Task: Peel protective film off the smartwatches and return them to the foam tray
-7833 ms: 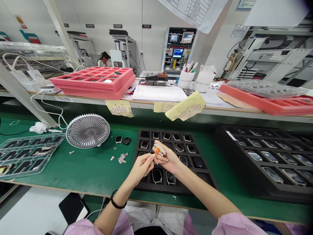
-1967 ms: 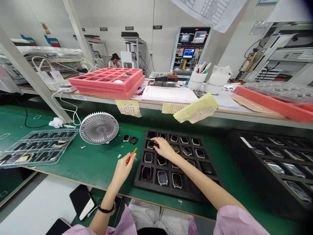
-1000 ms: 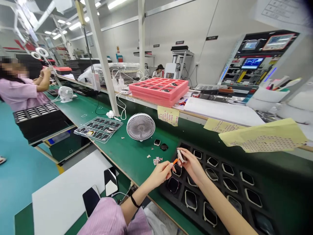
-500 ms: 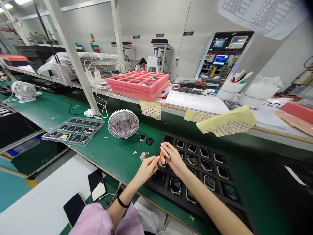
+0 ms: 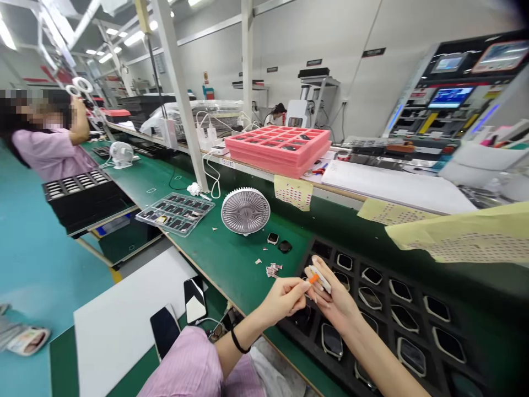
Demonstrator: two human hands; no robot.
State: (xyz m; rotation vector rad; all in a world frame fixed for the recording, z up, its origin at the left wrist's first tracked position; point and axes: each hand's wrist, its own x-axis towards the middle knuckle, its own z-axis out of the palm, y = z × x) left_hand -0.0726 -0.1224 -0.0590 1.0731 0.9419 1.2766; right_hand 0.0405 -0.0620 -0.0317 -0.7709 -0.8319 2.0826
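Note:
My left hand (image 5: pixel 284 298) pinches a small orange piece (image 5: pixel 314 278), its kind not clear, with thumb and forefinger. The far end of that piece meets a pale watch case (image 5: pixel 321 280), which my right hand (image 5: pixel 336 300) grips in closed fingers. Fingers cover much of the case. Both hands are over the left part of a black foam tray (image 5: pixel 316 347) of square watch cases, several of them with dark faces. On the green bench to the left lie a small watch case (image 5: pixel 273 238), a round black part (image 5: pixel 285 246) and a cluster of small pinkish scraps (image 5: pixel 273 270).
A fan (image 5: pixel 246 211) stands on the bench, with a clear compartment tray (image 5: pixel 176 212) to its left. Two phones (image 5: pixel 165 331) lie near a white board (image 5: pixel 128 320). Pink foam trays (image 5: pixel 276 157) rest on the shelf. Another person (image 5: pixel 49 135) is at far left.
The view has swung left, bringing another person into sight, so the bench appears shifted right. Both hands keep hold of the orange piece and the watch case, still close together.

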